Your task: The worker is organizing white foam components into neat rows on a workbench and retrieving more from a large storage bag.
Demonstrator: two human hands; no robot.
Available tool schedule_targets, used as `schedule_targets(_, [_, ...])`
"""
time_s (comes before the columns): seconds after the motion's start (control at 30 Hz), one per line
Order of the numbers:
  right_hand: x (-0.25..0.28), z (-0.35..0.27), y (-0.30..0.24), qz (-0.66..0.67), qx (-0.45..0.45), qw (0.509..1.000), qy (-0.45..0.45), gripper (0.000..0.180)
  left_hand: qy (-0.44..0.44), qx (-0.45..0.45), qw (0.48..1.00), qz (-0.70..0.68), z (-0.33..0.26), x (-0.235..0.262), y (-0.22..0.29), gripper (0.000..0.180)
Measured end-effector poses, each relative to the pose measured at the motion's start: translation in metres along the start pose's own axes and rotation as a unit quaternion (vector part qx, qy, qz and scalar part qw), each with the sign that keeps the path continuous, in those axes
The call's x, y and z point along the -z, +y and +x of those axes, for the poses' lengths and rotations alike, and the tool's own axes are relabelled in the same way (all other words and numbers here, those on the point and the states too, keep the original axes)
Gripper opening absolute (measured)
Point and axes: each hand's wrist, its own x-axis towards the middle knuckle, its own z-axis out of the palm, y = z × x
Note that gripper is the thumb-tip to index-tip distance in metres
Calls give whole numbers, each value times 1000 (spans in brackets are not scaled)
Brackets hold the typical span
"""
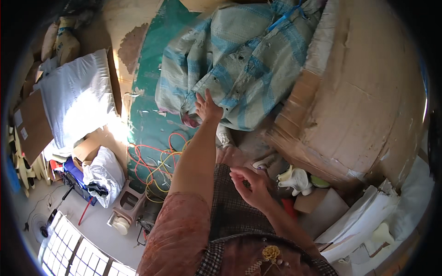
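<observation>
left hand (pixel 211 112): at eleven o'clock from the view's centre, fingers (pixel 200 100) spread wide and gripping nothing, over the near edge of the woven sack (pixel 262 60); the spread suited limp fabric, though i could not tell pressing from brushing.
right hand (pixel 252 186): at five o'clock, fingers loosely curled, a gap by the thumb, nothing visible in them; it hung over the checked cloth (pixel 237 202), probably idle while the left one reached.
sack: at twelve to one o'clock, slumped in folds, seemingly too soft to stand stiff.
blue strip (pixel 285 18): on the sack's far end at one o'clock, perhaps as a tie.
big carton (pixel 363 92): at two o'clock, just beside the sack, possibly a side support.
green sheet (pixel 145 92): at ten o'clock, reaching beneath the sack, presumably as a ground cover.
red and yellow cords (pixel 152 161): at eight o'clock, lying slack and tangled.
</observation>
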Motion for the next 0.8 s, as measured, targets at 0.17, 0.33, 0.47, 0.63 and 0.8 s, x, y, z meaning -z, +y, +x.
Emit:
schedule_targets(0.17, [-31,111,50,-16,-56,988,142,41,-50,-22,996,-64,84,7,-47,28])
schedule_targets(0.33, [-26,217,52,-222,55,907,352,48,-83,96,748,-651,77,169,-88,35])
schedule_targets(0.47, [-83,264,-33,-320,243,902,159,43,3,71,675,-735,49,358,-128,39])
schedule_targets(0.63, [-83,343,-98,-598,145,784,-81,44,-202,-170,632,-729,11,497,-181,36])
schedule_targets(0.8, [17,418,-120,-755,219,607,-119,50,16,-26,699,-714,55,503,-235,32])
